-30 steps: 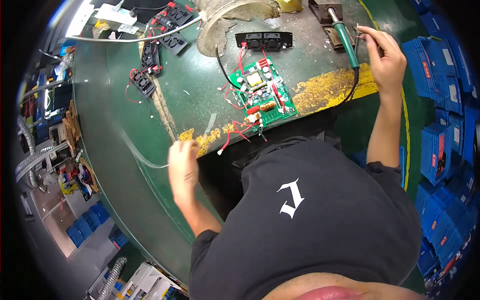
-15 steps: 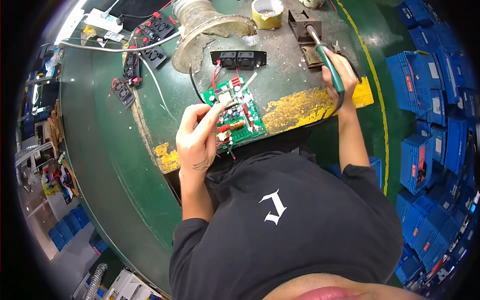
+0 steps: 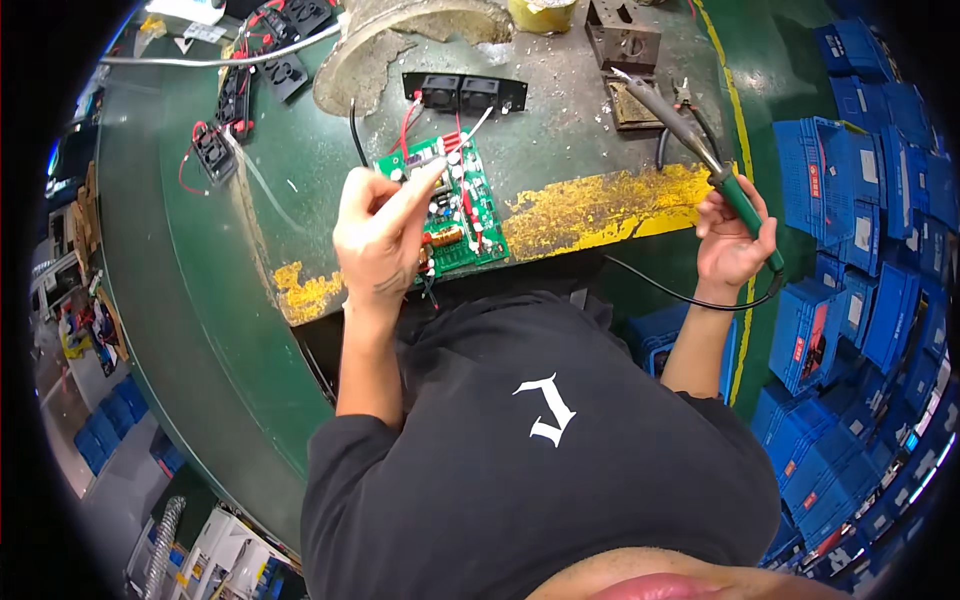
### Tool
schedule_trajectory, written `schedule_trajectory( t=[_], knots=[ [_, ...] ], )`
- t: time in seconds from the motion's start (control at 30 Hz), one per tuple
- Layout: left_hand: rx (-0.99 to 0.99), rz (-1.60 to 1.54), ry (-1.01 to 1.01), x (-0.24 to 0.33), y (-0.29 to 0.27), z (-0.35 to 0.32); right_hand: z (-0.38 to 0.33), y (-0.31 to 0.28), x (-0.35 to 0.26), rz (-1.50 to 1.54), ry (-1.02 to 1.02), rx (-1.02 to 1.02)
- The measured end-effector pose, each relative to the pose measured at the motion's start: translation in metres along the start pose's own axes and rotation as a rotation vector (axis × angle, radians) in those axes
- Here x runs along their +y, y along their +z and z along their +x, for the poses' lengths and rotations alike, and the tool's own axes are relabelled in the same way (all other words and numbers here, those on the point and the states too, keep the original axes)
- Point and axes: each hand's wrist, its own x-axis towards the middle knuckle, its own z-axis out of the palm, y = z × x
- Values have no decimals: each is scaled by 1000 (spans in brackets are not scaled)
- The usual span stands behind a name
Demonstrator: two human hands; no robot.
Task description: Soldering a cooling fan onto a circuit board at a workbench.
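Observation:
My right hand (image 3: 735,245), off the bench's front right corner, grips a soldering iron (image 3: 745,208) by its green handle. The long metal barrel points up and left, its tip near a metal block stand (image 3: 622,38). Over a green circuit board (image 3: 485,205) at the bench's front edge, my left hand (image 3: 382,235) has thumb and forefinger pinched. What they hold, if anything, is hidden; a thin white strip (image 3: 475,132) rises just beyond the fingertips. The board carries coils, red wires and small parts. Red wires run toward a black panel with two fans (image 3: 462,94) behind it.
Black fan units with red wires (image 3: 232,105) lie at the far left. A broken, crusted flanged piece (image 3: 360,75) and a yellow tape roll (image 3: 540,14) stand at the back. Pliers (image 3: 683,95) lie right of the stand. Blue crates (image 3: 815,165) are stacked on the right.
My right hand has drawn the soldering iron away from the metal stand, toward me and to the right, turning palm-up. The left hand stays over the board, its fingertips slightly farther up it.

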Motion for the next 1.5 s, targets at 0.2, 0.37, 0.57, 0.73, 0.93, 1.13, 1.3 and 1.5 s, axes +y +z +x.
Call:
schedule_trajectory(
  t=[0.2,0.37,0.57,0.73,0.93,1.13,1.3,1.5],
  knots=[
    [-31,44,-43,-9,24,0,-17,14,29,207,227,151],
    [-94,9,-117,-14,24,-4,-22,29,45,332,318,92],
    [-67,5,-74,-16,24,-6,-17,30,51,328,395,81],
    [-67,-63,-68,-13,25,-6,-12,29,51,336,410,80],
    [-9,-210,3,4,29,3,-9,26,47,419,417,98],
    [-56,-198,86,16,54,23,-13,14,41,381,385,210],
    [-69,-139,163,25,81,35,-16,0,37,372,349,337],
    [-225,-82,98,39,96,43,-17,-14,32,287,288,433]
  ],
)
